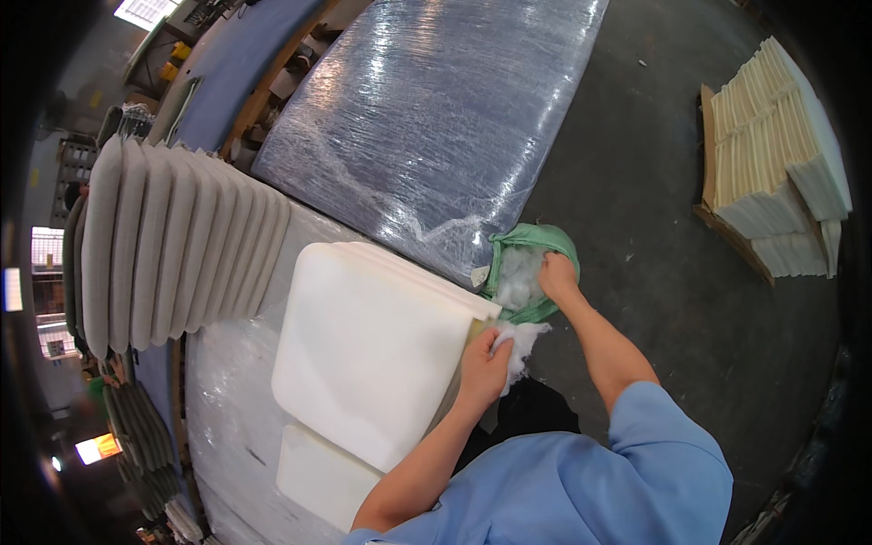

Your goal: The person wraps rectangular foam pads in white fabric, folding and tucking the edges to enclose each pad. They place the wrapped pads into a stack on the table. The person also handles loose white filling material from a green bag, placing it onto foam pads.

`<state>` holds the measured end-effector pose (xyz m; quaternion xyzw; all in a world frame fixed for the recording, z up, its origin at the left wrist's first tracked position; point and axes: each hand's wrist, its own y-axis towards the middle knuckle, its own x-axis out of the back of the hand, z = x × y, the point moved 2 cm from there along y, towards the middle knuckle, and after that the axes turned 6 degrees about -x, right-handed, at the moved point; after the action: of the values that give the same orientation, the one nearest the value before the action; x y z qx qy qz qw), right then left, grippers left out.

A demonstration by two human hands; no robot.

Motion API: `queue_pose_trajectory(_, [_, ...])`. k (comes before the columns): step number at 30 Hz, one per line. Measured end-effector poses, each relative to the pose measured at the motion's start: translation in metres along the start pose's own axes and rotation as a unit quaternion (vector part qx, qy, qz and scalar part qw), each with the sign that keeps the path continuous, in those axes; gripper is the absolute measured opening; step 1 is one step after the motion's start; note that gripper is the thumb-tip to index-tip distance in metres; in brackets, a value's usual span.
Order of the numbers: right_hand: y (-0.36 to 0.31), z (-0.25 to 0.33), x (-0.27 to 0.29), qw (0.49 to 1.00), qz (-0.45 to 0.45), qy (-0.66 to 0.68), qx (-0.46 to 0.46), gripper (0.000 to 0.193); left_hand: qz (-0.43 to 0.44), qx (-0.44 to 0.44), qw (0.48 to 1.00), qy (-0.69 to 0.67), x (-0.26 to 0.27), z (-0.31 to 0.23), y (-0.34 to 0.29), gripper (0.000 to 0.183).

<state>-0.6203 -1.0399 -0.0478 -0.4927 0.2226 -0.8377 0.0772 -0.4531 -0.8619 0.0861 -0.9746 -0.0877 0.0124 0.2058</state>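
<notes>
A green sack (561, 240) hangs at the corner of the table, its mouth wide and white fibre stuffing (518, 277) showing inside. My right hand (558, 275) reaches into the sack, its fingers curled into the stuffing and partly hidden. Just below the sack, my left hand (486, 363) pinches a loose tuft of fibre stuffing (520, 350). That hand is beside the corner of a stack of white foam cushion pads (372, 345), whose top one is a rounded square. Another white foam pad (322, 472) lies partly under the stack, nearer me.
A row of grey fabric-covered cushions (182, 245) stands on edge at the left. The plastic-wrapped table (436, 109) stretches away ahead. On the dark floor (636, 173) at the right stands a tall pile of cream foam sheets (772, 173) with cardboard. More cushions (136, 427) sit at the lower left.
</notes>
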Motion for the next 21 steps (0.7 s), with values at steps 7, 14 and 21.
queue_pose_trajectory(7, [-0.065, -0.052, 0.029, 0.828, 0.034, 0.556, -0.071, 0.034, -0.057, -0.186, 0.971, 0.141, -0.018, -0.038, 0.037, 0.023])
queue_pose_trajectory(14, [-0.065, -0.071, 0.023, 0.717, 0.08, 0.689, -0.072, 0.043, -0.113, -0.107, 0.951, 0.268, -0.083, 0.02, 0.148, 0.027])
queue_pose_trajectory(21, [-0.077, -0.06, 0.001, 0.84, 0.032, 0.541, 0.019, 0.029, -0.022, 0.124, 0.992, -0.01, -0.095, 0.1, 0.223, 0.04])
